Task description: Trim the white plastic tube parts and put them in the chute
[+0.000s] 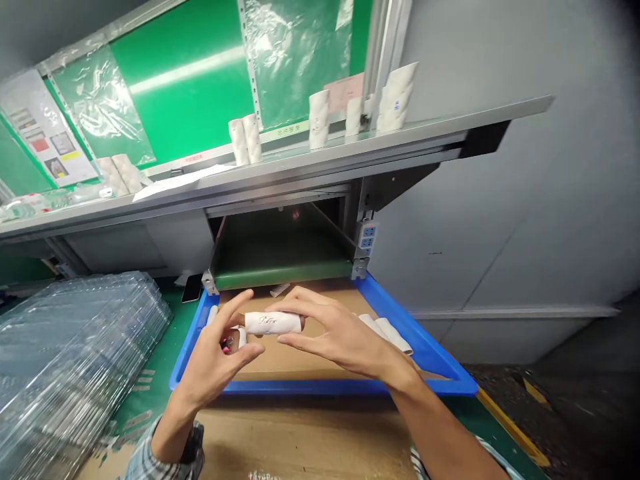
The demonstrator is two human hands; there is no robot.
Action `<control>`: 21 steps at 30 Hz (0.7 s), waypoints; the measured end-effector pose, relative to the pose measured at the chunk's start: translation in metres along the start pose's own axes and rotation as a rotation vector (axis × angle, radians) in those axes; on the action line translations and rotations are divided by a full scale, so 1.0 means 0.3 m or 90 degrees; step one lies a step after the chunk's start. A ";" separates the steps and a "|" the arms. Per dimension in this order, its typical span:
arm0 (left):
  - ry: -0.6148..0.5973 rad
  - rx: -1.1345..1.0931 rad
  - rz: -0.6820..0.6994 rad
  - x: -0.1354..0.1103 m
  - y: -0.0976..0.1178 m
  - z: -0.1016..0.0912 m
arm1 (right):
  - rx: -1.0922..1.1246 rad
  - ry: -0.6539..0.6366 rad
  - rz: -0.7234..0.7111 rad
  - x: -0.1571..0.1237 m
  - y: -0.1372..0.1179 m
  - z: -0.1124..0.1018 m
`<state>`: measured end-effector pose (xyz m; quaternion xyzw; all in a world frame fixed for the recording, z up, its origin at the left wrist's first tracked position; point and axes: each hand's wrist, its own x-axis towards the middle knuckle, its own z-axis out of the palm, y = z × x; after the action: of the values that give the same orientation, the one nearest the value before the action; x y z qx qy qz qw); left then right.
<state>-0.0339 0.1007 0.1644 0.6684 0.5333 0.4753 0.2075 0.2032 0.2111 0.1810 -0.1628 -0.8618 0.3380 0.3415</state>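
Note:
A white paper-wrapped roll [273,323] with a dark handwritten mark lies level above a blue plastic tray [320,387]. My right hand [335,335] pinches the roll near its right half between thumb and fingers. My left hand [220,355] curves beside the roll's left end, with its fingers apart. A small pink-and-white item [228,343] shows behind those fingers, and I cannot tell whether that hand holds it. Cardboard [310,353] lines the tray, and more white rolls [386,334] lie on it to the right of my right hand.
A stack of clear plastic sheets [75,347] lies to the left of the tray. A metal shelf [300,160] overhead carries upright white rolls [319,119]. A black phone [192,288] lies behind the tray's left corner, and a power strip [367,235] is mounted on the shelf support.

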 end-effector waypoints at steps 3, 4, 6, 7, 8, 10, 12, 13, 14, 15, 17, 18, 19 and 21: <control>0.021 -0.042 0.050 0.078 0.014 0.049 | 0.059 0.052 0.000 -0.018 -0.001 -0.043; 0.037 -0.047 0.066 0.093 0.015 0.066 | 0.079 0.066 0.010 -0.025 -0.002 -0.059; 0.058 -0.051 0.087 0.110 0.013 0.096 | 0.110 0.082 0.034 -0.039 -0.003 -0.085; 0.061 -0.054 0.092 0.113 0.011 0.108 | 0.117 0.086 0.043 -0.045 -0.004 -0.093; 0.062 -0.056 0.091 0.114 0.009 0.117 | 0.119 0.091 0.046 -0.051 -0.004 -0.099; 0.064 -0.052 0.085 0.113 0.002 0.127 | 0.107 0.106 0.041 -0.058 -0.005 -0.102; 0.067 -0.041 0.089 0.110 -0.008 0.127 | 0.090 0.121 0.039 -0.058 -0.005 -0.095; 0.072 -0.034 0.095 0.108 -0.013 0.125 | 0.085 0.127 0.040 -0.057 -0.005 -0.089; 0.077 -0.027 0.101 0.107 -0.018 0.121 | 0.082 0.133 0.040 -0.055 -0.005 -0.083; 0.079 -0.022 0.106 0.105 -0.022 0.118 | 0.082 0.137 0.040 -0.053 -0.005 -0.076; 0.074 -0.016 0.100 0.101 -0.027 0.110 | 0.079 0.142 0.029 -0.050 -0.006 -0.062; 0.065 -0.013 0.095 0.099 -0.027 0.106 | 0.076 0.147 0.022 -0.050 -0.007 -0.056; 0.056 -0.010 0.091 0.097 -0.025 0.102 | 0.071 0.152 0.016 -0.050 -0.009 -0.051; 0.046 -0.006 0.094 0.094 -0.020 0.096 | 0.056 0.158 0.008 -0.053 -0.011 -0.043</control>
<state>-0.0129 0.1350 0.1581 0.6872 0.4875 0.5155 0.1559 0.2234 0.2066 0.1828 -0.1935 -0.7962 0.3547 0.4504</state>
